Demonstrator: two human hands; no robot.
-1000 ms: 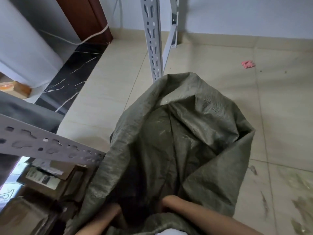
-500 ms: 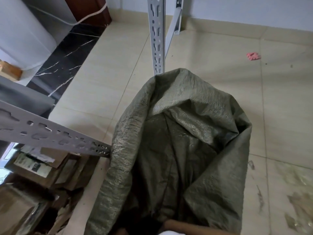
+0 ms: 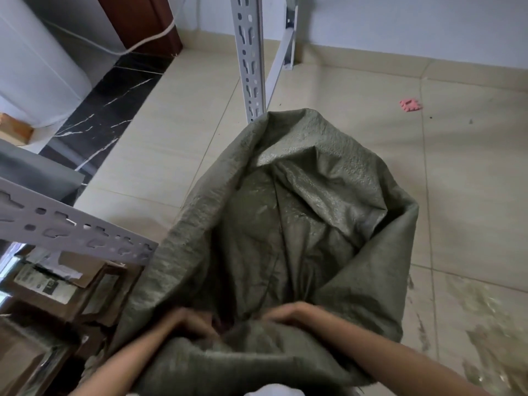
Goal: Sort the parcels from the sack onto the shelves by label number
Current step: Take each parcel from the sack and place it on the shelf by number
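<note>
Both forearms had risen into view | left hand (image 3: 185, 324) and right hand (image 3: 288, 314) inside sack (image 3: 300, 224) mouth | fingers' grip blurred, untellable | sack contents hidden

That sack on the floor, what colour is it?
The sack is a dull olive green with a woven texture, seen in the head view.

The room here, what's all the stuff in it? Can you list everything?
sack: one, olive green, on the floor in the middle, mouth open
shelf posts: two in view, white metal, one upright behind the sack, one slanting at left
boxes: several, brown cardboard with paper labels, lower left under the slanted post
pink scrap: one, on the tiles at right
cable: one, white, top left
floor: beige tiles, stained at lower right
left hand: inside the sack's mouth
right hand: on the sack's near edge
</note>
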